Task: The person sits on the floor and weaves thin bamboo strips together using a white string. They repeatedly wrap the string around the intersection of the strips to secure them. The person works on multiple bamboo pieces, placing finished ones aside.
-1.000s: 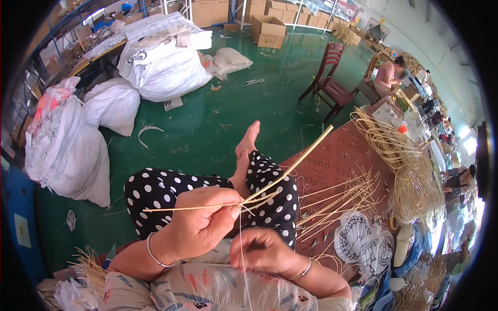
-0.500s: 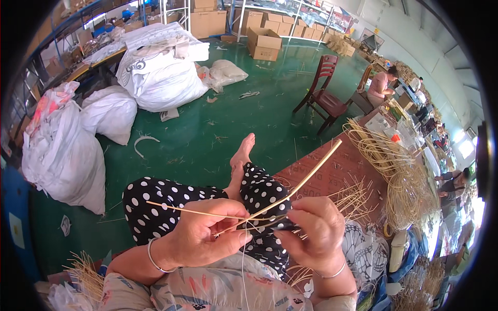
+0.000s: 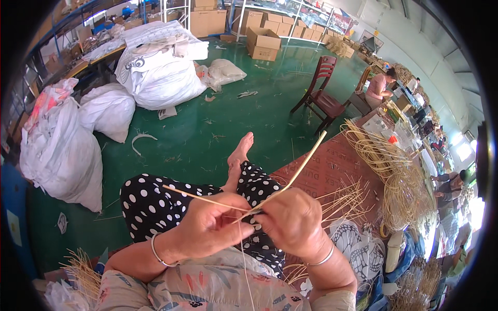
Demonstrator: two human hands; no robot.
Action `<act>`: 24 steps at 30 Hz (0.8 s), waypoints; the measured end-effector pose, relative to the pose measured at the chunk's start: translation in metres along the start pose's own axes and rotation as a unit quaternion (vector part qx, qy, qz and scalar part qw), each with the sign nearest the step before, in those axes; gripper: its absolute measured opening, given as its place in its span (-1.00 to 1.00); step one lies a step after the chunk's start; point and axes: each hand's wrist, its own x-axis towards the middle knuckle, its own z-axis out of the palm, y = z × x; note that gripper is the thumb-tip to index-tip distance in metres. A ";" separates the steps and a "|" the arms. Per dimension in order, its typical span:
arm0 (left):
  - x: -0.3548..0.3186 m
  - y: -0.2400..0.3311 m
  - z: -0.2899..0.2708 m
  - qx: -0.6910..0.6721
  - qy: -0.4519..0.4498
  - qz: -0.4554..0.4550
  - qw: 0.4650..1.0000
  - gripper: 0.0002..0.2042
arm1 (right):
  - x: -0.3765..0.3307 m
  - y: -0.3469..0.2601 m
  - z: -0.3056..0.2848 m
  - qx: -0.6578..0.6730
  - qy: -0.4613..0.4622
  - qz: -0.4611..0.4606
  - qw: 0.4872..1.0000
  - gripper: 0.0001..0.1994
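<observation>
In front of my lap, my left hand pinches pale wicker canes where they cross. The longer cane slants up and to the right, past my right hand. A thinner cane sticks out to the left of my left fingers. From the crossing a white thread hangs down over my shirt. My right hand is closed, its fingertips against the crossing next to my left thumb. A small dark thing shows at those fingertips; I cannot make out what it is, and the knuckles hide the grip.
To my right is a reddish board with cut canes and coiled cane bundles. More canes stand at my lower left. White sacks lie to the left. A wooden chair and a seated person are farther off.
My right hand has moved left, up against the crossing and my left fingers. The long cane has swung steeper. The thin strand stretched between the hands is now hidden.
</observation>
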 end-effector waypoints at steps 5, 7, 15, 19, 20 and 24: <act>-0.004 -0.020 -0.017 -0.072 0.036 -0.093 0.992 -0.79 | -0.004 0.009 0.009 0.326 -0.113 0.245 0.906 -0.72; -0.015 -0.030 -0.023 -0.048 0.054 -0.136 0.988 -0.81 | -0.009 0.012 0.019 0.342 -0.132 0.268 0.891 -0.72; -0.091 -0.019 -0.075 0.090 0.211 -0.212 0.950 -0.90 | -0.040 0.031 0.061 0.435 -0.135 0.408 0.791 -0.56; -0.169 0.023 -0.179 0.191 0.584 -0.149 0.775 -0.93 | -0.096 0.109 0.077 0.249 0.005 0.475 0.844 -0.84; -0.207 0.026 -0.209 0.181 0.638 -0.139 0.735 -0.92 | -0.118 0.137 0.081 0.218 0.037 0.494 0.841 -0.90; -0.356 0.000 -0.264 0.118 0.752 -0.179 0.623 -0.90 | -0.214 0.197 0.062 0.131 0.050 0.597 0.790 -0.95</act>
